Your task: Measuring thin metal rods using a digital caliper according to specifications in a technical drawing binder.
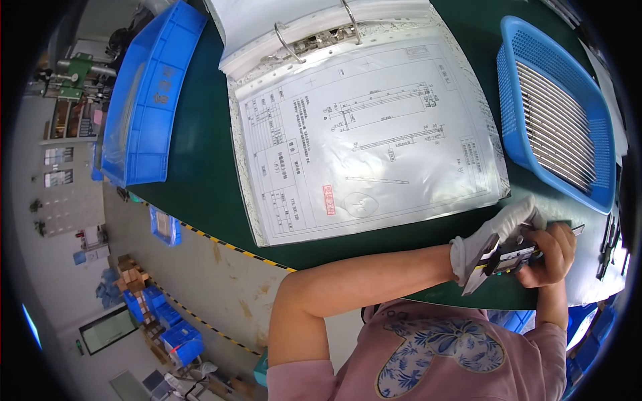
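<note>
At the right front edge of the green table, my right hand (554,255), bare, is closed around a digital caliper (506,260). The caliper's jaws point down and left, and its beam sticks out past my fingers to the right. My left hand (498,234), in a white glove, reaches across to the caliper with its fingers curled beside it. What the gloved fingers grip is hidden. Just beyond both hands stands a blue perforated basket (511,110) holding a row of thin metal rods (555,127).
An open ring binder (368,200) with a technical drawing in a clear sleeve covers the table's middle. A blue crate (160,127) stands at the far left. Dark slim tools (607,246) lie at the right edge. Yellow-black tape (227,250) marks the table's edge.
</note>
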A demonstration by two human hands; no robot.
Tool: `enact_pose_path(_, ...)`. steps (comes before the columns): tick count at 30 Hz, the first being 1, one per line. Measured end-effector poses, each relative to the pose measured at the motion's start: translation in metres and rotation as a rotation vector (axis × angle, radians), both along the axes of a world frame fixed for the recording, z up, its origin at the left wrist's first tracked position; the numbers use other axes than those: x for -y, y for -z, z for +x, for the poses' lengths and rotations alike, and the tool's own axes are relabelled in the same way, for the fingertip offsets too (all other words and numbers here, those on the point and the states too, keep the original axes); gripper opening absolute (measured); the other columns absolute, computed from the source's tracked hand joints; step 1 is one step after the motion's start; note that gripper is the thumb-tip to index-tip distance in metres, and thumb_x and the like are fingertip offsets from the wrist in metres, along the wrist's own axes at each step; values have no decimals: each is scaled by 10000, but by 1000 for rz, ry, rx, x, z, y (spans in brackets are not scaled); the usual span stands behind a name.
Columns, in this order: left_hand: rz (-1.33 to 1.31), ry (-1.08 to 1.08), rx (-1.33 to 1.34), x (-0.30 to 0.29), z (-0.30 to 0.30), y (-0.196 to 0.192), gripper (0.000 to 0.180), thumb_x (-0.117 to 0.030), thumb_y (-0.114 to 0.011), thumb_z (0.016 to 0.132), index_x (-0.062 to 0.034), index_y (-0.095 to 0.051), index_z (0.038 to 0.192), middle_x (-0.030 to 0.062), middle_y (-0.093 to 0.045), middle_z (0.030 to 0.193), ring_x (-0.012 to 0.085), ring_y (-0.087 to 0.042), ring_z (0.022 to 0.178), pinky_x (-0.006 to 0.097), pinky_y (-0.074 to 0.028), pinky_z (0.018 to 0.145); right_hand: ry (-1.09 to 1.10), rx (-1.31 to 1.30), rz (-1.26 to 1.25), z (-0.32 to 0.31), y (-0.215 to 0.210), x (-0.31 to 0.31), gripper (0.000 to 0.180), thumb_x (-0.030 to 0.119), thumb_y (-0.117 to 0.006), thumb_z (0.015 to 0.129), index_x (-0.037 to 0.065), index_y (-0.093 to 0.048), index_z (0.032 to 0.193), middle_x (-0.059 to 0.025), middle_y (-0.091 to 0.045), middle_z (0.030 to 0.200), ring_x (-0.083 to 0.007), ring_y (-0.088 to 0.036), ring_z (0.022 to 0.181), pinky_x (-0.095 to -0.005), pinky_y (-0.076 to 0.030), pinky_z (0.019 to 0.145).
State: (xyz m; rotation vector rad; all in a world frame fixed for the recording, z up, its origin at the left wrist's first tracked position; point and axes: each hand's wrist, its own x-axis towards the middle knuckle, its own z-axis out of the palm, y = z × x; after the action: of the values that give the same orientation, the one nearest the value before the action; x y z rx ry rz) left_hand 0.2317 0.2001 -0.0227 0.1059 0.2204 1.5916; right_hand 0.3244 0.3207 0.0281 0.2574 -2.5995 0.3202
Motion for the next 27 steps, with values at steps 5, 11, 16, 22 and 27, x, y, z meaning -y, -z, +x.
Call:
enact_pose_path(5, -102, 39, 52, 7, -10, -10, 710, -702, -296, 825, -50, -538, 968, 61, -547, 802, 129, -532, 688, 250, -469, 629, -7, 22, 0, 2, 1, -4, 442, 465, -578, 751, 22, -578, 748, -50, -461, 560, -216, -419, 470, -331, -324, 480)
enact_pose_path(11, -139, 57, 41, 13, -16, -18, 537, -542, -335, 905, -56, -542, 998, 57, -569, 836, 93, -549, 690, 216, -474, 595, -34, 27, -4, 2, 0, -6, 443, 460, -581, 752, 18, -581, 776, -47, -461, 563, -216, -421, 474, -334, -324, 484)
enact_pose_path(16, -124, 63, 19, 12, -19, -15, 392, -384, -340, 949, -52, -535, 1020, 43, -571, 846, 74, -551, 694, 198, -475, 608, -39, 26, -4, -1, 0, -6, 436, 452, -584, 752, 16, -581, 773, -46, -458, 562, -213, -417, 469, -328, -320, 472)
enact_pose_path(22, -121, 53, 11, 13, -20, -16, 331, -303, -334, 960, -45, -532, 1020, 31, -569, 845, 63, -553, 704, 191, -479, 625, -43, 21, -2, -2, 1, -6, 425, 443, -591, 744, 19, -579, 766, -46, -457, 562, -212, -418, 469, -324, -321, 468)
enact_pose_path(27, -85, 37, -68, 13, -20, -14, 318, -287, -340, 957, -40, -525, 1032, 32, -572, 846, 64, -558, 702, 196, -484, 623, -22, 41, -15, 0, 1, -6, 416, 435, -604, 728, 22, -582, 770, -46, -461, 566, -209, -421, 471, -324, -325, 474)
